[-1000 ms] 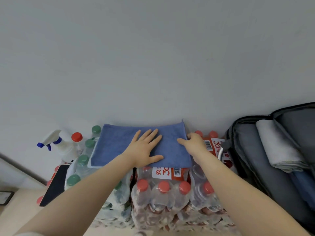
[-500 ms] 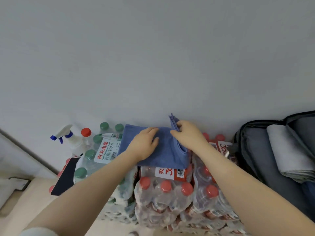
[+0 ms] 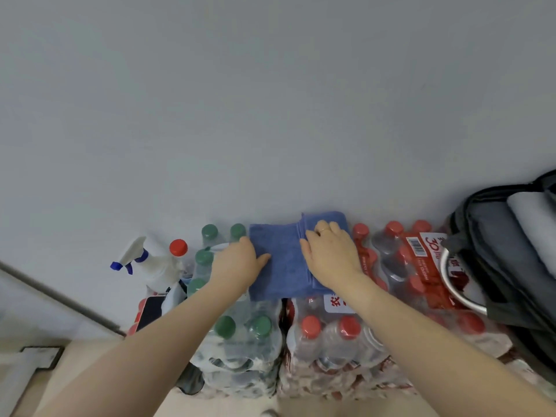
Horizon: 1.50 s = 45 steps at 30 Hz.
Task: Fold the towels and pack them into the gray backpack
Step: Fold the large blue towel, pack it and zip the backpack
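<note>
Head view: the blue towel point(image 3: 278, 260), spread wide a second ago, is now folded narrow on the bottled-water packs point(image 3: 331, 341). The right hand point(image 3: 329, 254) presses flat on the fresh fold; the left hand point(image 3: 237, 261) holds its left edge, fingertips hidden. Packing looks close. The gray backpack point(image 3: 493, 251), open, is cut off at right.

A folded blue terry-cloth towel point(image 3: 282, 260) lies flat between and under both hands, its layered edge beneath the right hand. Well right of the hands, the open gray fabric backpack point(image 3: 493, 254) holds a folded pale gray towel point(image 3: 532, 224).
</note>
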Available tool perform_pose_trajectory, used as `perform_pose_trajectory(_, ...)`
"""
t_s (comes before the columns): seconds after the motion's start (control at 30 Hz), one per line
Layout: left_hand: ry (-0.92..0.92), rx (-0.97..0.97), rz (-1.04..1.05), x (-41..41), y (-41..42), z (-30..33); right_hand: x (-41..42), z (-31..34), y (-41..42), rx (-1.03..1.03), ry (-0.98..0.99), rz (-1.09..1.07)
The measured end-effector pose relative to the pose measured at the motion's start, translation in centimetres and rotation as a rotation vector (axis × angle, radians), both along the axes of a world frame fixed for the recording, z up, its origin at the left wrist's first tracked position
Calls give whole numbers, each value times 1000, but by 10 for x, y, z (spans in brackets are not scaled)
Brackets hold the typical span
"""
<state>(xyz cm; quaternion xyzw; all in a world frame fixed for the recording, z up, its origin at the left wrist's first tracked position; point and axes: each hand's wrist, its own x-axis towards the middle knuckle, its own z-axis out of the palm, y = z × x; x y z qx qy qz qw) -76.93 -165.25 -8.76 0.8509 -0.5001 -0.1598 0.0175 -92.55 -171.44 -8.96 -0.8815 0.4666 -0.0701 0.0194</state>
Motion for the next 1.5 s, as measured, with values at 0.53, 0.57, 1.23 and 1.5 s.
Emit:
perform_pose_trajectory(0.53, 926, -532, -52, -26, -28, 37, -14, 3, -8, 382, -604, -206)
perform_pose_trajectory(0.57, 930, -513, -100, -34, -33, 38, -19, 7, -8, 391, -750, -307)
perform_pose_trajectory(1.23, 944, -235, -683, -60, -45, 3, -57, 1, 20, 516, -911, -367)
perform_pose_trajectory(1.5, 706, -264, -839, -51, -60, 0, -90, -3, 18, 528, -569, -273)
